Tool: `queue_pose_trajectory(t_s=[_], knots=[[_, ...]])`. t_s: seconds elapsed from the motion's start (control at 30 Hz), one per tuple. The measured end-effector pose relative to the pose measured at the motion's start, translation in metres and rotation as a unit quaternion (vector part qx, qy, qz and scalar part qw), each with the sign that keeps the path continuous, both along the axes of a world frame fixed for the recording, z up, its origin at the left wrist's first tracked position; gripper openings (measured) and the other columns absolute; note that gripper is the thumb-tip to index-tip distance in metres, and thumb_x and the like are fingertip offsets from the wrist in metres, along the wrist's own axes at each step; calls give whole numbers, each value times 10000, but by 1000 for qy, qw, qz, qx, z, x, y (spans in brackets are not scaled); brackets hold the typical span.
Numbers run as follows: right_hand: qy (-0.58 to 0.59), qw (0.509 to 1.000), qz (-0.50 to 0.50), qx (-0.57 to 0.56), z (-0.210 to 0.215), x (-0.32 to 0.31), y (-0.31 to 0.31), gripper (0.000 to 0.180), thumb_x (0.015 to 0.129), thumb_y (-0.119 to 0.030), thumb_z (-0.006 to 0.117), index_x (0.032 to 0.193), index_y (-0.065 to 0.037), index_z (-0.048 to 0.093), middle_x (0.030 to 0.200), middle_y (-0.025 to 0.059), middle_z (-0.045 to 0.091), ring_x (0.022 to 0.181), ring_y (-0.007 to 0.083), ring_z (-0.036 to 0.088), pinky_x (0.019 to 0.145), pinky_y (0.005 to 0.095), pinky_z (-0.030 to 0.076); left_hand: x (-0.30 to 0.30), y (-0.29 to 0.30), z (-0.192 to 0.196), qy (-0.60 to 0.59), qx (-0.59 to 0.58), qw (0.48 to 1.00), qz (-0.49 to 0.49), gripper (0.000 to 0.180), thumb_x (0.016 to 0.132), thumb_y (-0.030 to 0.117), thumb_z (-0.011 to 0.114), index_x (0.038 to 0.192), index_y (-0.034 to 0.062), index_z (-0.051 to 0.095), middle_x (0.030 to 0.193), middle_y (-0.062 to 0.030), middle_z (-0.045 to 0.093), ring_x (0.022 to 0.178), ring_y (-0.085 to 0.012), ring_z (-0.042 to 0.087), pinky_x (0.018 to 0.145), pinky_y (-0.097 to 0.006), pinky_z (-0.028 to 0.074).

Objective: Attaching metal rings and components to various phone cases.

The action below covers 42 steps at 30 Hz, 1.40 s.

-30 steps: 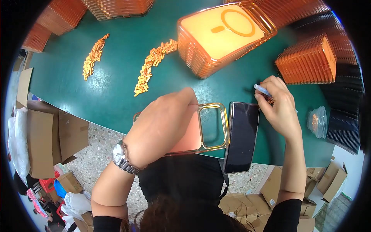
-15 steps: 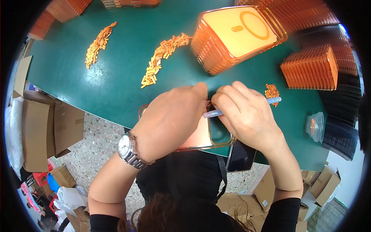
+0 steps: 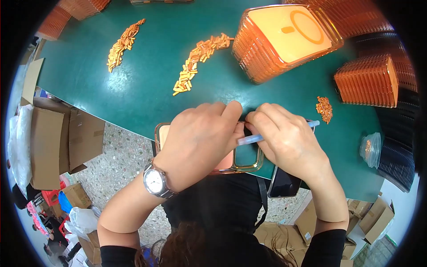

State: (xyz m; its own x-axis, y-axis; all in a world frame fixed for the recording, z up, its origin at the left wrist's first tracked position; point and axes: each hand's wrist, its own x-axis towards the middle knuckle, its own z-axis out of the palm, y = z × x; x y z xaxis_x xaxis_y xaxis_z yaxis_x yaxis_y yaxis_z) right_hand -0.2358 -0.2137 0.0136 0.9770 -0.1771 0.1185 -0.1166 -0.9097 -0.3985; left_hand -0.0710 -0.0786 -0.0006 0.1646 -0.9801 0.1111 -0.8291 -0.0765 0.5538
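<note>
A clear phone case (image 3: 252, 168) with a gold-orange rim and a pale orange back panel lies at the table's near edge, partly under my hands. My left hand (image 3: 200, 133), with a watch on its wrist, bends over the case, its fingers closed on the far edge. What else its fingertips hold is hidden. My right hand (image 3: 289, 140) is closed around a translucent pale-blue pen-like stick (image 3: 250, 139), which crosses under its fingers and sticks out at the right. The fingertips of both hands nearly meet at the far rim, beside the large camera opening.
Small gold-orange pieces lie in piles, one far left (image 3: 122, 46), a long one (image 3: 191, 66) ahead, and a small heap (image 3: 324, 110) at right. Stacked orange cases (image 3: 267, 53) stand beyond. A dark phone (image 3: 284, 182) and a clear plastic cup (image 3: 370, 149) are on the right.
The view has shifted slightly, so the table's things appear farther right. My hands stay at the case's far rim, and the stick has tilted a little more.
</note>
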Motion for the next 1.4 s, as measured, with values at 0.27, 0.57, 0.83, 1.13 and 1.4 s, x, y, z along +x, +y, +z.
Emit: queue_pose_trajectory(t_s=[0.27, 0.57, 0.83, 1.13, 1.4], knots=[[30, 994, -67, -84, 8, -3, 13, 407, 859, -157, 802, 1230, -14, 716, 1001, 66, 634, 893, 255, 627, 700, 371, 567, -1, 2, -3, -7, -1, 1000, 7, 213, 942, 166, 729, 907, 57, 550, 800, -109, 632, 763, -330, 663, 656, -466, 529], [-19, 993, -82, -81, -3, -4, 21, 270, 828, -74, 806, 1082, -4, 747, 942, 52, 649, 809, 228, 614, 641, 344, 545, -4, 3, 0, -10, -4, 1000, 0, 251, 945, 177, 749, 888, 49, 541, 781, -108, 598, 766, -323, 639, 683, -454, 518], [1, 993, -103, -61, 1, 3, 26, 172, 908, -147, 753, 1043, -46, 720, 910, 35, 603, 878, 200, 636, 646, 319, 558, 1, 6, 1, -14, -11, 1000, 6, 216, 966, 161, 730, 898, 52, 556, 791, -109, 591, 768, -320, 635, 675, -454, 509], [-15, 976, -145, 162, 22, 52, 23, 331, 978, -31, 692, 1302, 33, 676, 978, 162, 629, 821, 352, 691, 718, 437, 549, 45, 56, 14, 144, 56, 987, 37, 89, 984, 62, 661, 1064, 28, 643, 938, -152, 675, 903, -387, 670, 768, -455, 546], [103, 982, -159, -17, -2, 92, 18, 554, 945, 32, 636, 1490, -3, 549, 1053, 190, 628, 886, 411, 702, 759, 490, 581, 47, 61, 8, 178, 10, 983, 29, 99, 967, 39, 684, 1061, 25, 657, 941, -158, 677, 902, -375, 675, 778, -449, 549]])
